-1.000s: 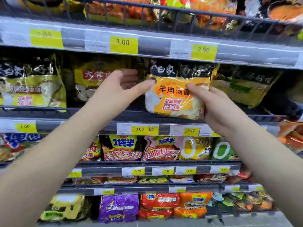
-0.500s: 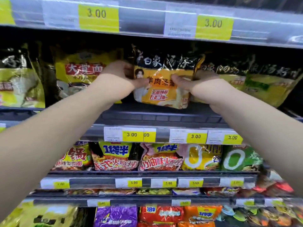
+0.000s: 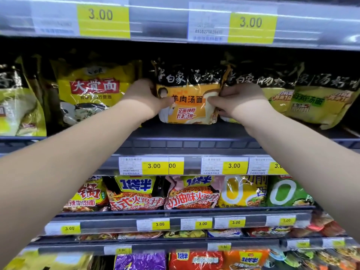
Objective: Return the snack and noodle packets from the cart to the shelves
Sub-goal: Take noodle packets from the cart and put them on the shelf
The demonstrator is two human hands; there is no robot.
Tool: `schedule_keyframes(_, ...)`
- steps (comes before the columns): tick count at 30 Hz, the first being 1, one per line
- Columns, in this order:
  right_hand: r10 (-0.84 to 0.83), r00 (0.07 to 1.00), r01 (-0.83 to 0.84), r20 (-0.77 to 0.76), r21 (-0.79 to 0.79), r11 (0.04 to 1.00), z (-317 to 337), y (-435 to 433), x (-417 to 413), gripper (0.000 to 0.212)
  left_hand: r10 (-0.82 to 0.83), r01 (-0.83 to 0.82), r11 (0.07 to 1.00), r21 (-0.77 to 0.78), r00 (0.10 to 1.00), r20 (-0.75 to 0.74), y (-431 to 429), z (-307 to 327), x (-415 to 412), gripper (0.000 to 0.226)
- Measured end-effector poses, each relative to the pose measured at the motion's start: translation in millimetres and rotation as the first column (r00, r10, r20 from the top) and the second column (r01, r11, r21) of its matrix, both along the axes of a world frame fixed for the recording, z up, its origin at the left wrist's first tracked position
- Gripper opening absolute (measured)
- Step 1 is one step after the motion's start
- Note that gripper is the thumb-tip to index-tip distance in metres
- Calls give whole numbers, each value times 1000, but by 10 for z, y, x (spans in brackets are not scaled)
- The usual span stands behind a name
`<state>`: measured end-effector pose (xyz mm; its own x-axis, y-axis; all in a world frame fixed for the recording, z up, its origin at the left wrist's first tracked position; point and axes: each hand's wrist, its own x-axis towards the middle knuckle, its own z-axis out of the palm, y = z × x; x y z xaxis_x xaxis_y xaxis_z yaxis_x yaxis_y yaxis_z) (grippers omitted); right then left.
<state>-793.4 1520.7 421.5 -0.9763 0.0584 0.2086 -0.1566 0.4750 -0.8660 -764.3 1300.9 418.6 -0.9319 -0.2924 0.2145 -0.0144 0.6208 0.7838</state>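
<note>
I am facing a supermarket rack of grey metal shelves (image 3: 187, 147) that fills the whole frame, each front edge carrying white and yellow price labels (image 3: 103, 18) reading 3.00. The shelf at mid-frame holds upright noodle bags: a glossy yellow packet with a red name band (image 3: 93, 90) at left centre, and black-topped yellow-green packets (image 3: 311, 98) at right. Lower rows, towards the bottom of the frame, are packed with red, yellow, green, purple and orange packets.

The orange and black plastic noodle packet (image 3: 188, 100) stands upright on the middle shelf at centre frame, its base on the shelf floor, between the yellow packet and the yellow-green ones. My left hand (image 3: 144, 98) grips its left edge, thumb across the front. My right hand (image 3: 237, 100) pinches its right edge, thumb on the front.

Half a second ago the packet was tilted and its base hung just above the shelf; now it sits deeper in and straighter. The shelves loom larger and the upper price strip sits lower in the frame, so my head has come closer.
</note>
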Motion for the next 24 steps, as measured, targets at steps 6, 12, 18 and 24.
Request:
schedule_keyframes(6, -1, 1000, 2, -18, 40, 999, 19, 46, 51, 47, 1, -2, 998, -68, 1000, -12, 38, 52, 154, 77)
schedule_keyframes(12, 62, 994, -67, -91, -45, 997, 31, 84, 305, 30, -116, 117, 992, 49, 993, -30, -30, 66, 442, 88)
schedule_keyframes(18, 359, 931, -364, -65, -84, 928, 225, -268, 849, 24, -211, 215, 976, 39, 973, -98, -316, 248, 973, 81)
schedule_keyframes(24, 567, 823, -521, 27, -363, 773, 703, -739, 1416, 34, -152, 175, 964, 203, 981, -124, -727, 754, 1991, 60)
